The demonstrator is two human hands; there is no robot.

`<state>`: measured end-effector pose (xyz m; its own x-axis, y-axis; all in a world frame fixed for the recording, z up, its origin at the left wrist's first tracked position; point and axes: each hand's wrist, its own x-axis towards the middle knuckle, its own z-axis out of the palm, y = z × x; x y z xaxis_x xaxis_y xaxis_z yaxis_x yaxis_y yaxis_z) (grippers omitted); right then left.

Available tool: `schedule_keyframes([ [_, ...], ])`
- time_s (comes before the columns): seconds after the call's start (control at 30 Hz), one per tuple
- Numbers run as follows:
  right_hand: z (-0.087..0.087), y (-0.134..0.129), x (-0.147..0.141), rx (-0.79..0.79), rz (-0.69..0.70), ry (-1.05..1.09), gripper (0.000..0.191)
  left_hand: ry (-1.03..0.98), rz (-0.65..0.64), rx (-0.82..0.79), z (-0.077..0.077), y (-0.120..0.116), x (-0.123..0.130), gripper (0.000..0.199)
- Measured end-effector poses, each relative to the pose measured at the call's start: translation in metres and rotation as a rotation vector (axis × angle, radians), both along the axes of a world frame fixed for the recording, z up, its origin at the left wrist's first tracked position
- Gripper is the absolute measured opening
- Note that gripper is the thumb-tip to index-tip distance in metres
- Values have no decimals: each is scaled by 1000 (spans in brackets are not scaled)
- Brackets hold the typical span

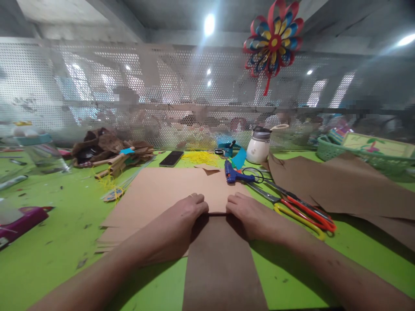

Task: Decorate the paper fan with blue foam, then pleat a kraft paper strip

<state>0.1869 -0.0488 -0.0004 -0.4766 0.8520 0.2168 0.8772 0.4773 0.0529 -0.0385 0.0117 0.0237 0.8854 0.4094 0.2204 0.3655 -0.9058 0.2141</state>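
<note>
My brown paper strip lies in front of me, its far end over the stack of tan sheets, and my left hand and right hand pinch that end at its two corners; a narrow dark fold seems started there, while the length towards me is flat and, I judge, unworked; beyond, the white jar is lidded, contents hidden, the green basket at right holds a striped bundle, and whether the clear jar at left contains liquid I cannot tell
</note>
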Motion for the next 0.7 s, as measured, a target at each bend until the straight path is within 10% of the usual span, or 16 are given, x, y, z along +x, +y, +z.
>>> schedule_keyframes([
  [0.7, 9, 1, 8, 21, 0, 411, 15, 83, -12, 84, 0, 1, 0, 10],
])
